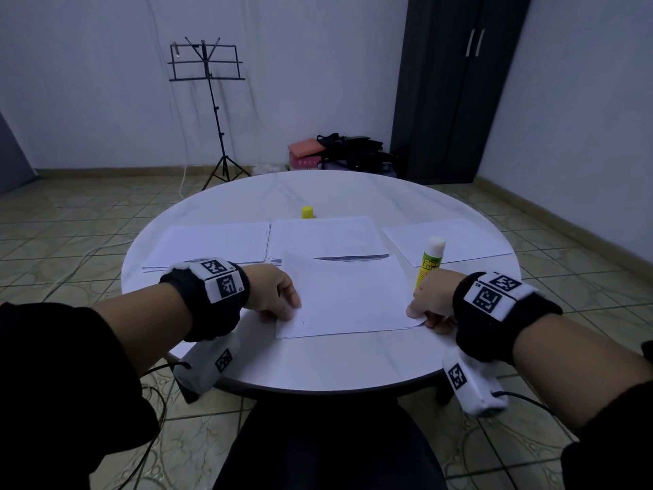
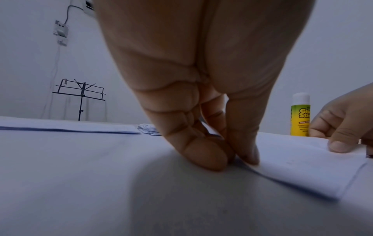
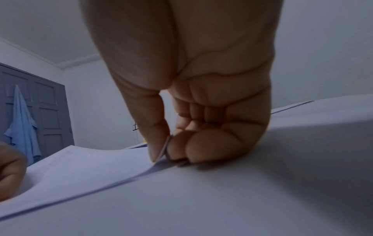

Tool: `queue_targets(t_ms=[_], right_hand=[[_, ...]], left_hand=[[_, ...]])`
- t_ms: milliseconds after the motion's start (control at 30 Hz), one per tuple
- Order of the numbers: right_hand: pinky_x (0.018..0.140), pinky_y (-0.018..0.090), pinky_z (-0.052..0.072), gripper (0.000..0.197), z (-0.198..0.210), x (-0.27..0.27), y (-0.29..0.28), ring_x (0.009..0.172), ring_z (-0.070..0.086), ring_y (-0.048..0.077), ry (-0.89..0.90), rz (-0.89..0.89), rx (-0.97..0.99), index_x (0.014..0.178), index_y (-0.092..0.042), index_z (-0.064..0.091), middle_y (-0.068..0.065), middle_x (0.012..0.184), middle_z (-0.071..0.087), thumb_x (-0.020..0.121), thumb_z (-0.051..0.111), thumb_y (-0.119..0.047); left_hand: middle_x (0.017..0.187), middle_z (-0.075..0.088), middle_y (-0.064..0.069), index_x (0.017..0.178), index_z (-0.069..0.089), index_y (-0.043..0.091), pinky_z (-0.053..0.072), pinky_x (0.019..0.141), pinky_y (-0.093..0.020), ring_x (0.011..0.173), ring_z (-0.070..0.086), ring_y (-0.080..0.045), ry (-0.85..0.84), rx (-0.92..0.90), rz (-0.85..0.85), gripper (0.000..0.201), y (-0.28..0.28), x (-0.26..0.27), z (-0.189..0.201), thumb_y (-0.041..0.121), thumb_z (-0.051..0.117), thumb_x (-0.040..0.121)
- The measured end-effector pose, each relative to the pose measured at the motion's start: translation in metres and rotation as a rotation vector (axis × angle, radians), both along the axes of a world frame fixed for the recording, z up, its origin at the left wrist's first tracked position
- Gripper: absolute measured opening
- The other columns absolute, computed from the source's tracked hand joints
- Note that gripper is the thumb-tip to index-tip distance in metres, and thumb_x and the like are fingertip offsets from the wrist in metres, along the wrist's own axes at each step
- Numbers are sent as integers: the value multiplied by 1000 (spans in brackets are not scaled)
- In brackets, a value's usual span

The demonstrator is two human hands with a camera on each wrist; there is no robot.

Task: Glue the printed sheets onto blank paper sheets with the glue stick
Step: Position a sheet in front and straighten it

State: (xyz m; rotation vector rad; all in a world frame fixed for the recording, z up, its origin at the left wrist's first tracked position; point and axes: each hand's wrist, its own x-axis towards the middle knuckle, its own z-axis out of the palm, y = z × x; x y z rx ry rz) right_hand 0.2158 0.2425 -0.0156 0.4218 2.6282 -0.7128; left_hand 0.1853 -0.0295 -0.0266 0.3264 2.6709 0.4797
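Note:
A white paper sheet (image 1: 348,295) lies in front of me on the round white table (image 1: 318,366), its far edge lifted off the stack behind. My left hand (image 1: 279,300) pinches its near left corner between thumb and fingers (image 2: 203,154). My right hand (image 1: 429,302) pinches the near right corner, the paper edge caught between thumb and fingertips (image 3: 177,151). An uncapped yellow-green glue stick (image 1: 430,261) stands upright just beyond my right hand, also seen in the left wrist view as the glue stick (image 2: 300,115). Its yellow cap (image 1: 307,212) stands at the far middle.
Three paper piles lie across the table: a left stack (image 1: 212,244), a middle stack (image 1: 325,235) and a right sheet (image 1: 459,238). Beyond the table stand a music stand (image 1: 208,100), a dark wardrobe (image 1: 456,90) and bags (image 1: 346,150) on the floor.

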Motion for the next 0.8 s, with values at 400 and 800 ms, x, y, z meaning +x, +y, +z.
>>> queue_targets(t_ms=[400,800], right_hand=[[48,22,36,21,6,7,-14,53,45,20,22,164,311,66,-9,44,5,62,48,78,61,-9],[87,29,49,32,3,5,-13,105,62,21,95,340,478,114,-9,61,4,113,66,89,58,-27]], left_hand=[[48,58,15,88,61,30,39,46,-6,41,54,1,-5,-29,14,18,2,-2,0,18,73,81],[103,65,-3,110,64,17,43,67,-21,78,52,-17,76,-557,-98,35,41,9,32,41,63,85]])
